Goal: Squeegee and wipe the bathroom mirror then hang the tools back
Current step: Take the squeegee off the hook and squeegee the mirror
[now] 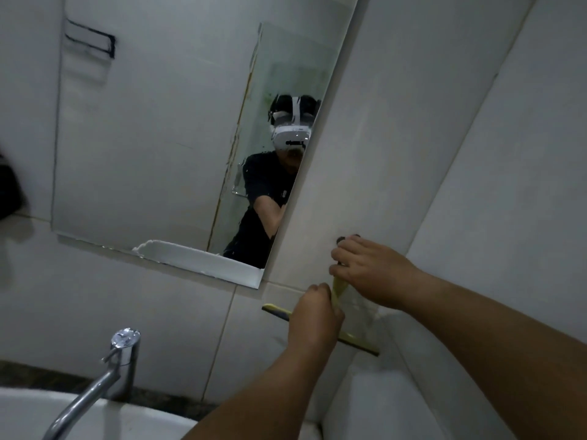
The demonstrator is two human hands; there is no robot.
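The bathroom mirror (pixel 152 138) hangs on the white tiled wall, tilted in the head view. To its lower right, a yellow squeegee (pixel 343 339) with a dark blade lies flat against the wall. My left hand (pixel 314 315) grips the squeegee's middle, hiding part of the blade. My right hand (pixel 368 269) pinches the top of the yellow handle just below a small dark wall hook (pixel 342 240). Whether the handle hangs on the hook is hidden by my fingers.
A chrome tap (pixel 117 360) stands over a white basin (pixel 95 420) at the lower left. A dark object (pixel 9 192) hangs at the left edge. A white cloth or towel (pixel 359 404) sits in the corner under the squeegee.
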